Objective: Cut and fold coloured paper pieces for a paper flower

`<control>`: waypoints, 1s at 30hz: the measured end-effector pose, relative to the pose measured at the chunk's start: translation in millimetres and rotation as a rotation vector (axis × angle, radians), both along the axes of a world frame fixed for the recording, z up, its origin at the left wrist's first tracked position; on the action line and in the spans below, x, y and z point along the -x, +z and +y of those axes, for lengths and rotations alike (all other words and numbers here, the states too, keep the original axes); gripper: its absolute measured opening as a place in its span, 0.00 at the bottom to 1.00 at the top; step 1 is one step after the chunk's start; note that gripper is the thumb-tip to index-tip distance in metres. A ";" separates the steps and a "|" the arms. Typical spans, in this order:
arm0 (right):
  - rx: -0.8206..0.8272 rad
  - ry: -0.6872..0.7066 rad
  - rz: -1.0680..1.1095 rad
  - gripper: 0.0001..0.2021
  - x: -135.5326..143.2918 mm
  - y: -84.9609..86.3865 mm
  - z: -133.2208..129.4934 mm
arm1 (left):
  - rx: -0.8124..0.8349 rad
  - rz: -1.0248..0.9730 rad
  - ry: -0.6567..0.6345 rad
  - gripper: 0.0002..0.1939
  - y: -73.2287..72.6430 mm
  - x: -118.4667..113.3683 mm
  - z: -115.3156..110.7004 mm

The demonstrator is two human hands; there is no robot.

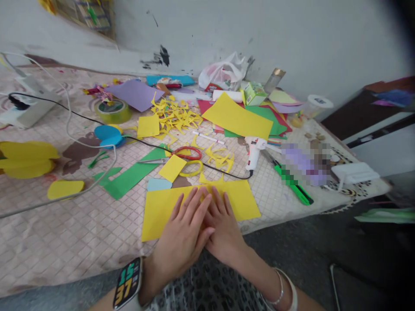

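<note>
We rested our left hand (181,233) and right hand (225,233) palm-down on the yellow sheet (247,201) near the desk's (81,246) front edge, fingers (200,211) slightly apart, visibly gripping nothing; its long axis ran roughly left-right beneath both.

The location is an indoor craft work area, identified by a cloth-covered desk (74,237) carrying a glue gun (254,154), scissors (158,161), a utility knife (295,188), and yellow paper scraps (177,115).
</note>
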State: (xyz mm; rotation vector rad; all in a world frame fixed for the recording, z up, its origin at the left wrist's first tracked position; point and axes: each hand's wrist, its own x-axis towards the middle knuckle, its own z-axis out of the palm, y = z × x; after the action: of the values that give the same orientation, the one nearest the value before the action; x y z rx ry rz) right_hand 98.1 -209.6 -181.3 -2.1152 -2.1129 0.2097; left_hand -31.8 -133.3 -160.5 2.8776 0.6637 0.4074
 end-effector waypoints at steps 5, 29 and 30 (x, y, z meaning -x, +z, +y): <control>0.036 0.007 0.032 0.34 -9.3 3.5 -4.2 | -0.079 0.081 0.007 0.34 -22.0 -4.0 -3.2; -0.107 -0.214 -0.108 0.28 -92.7 -9.5 -75.1 | -0.041 0.063 0.098 0.28 -13.2 -33.9 -21.7; -0.083 -0.164 -0.100 0.28 -84.4 -10.8 -71.6 | -0.018 0.062 0.086 0.28 -13.2 -41.6 -25.6</control>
State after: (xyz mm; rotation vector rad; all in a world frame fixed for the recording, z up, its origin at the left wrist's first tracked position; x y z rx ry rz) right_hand 182.5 -281.3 -192.1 -2.2792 -1.9480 -0.0030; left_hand 9.8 -158.9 -173.7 2.8965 0.8000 0.3376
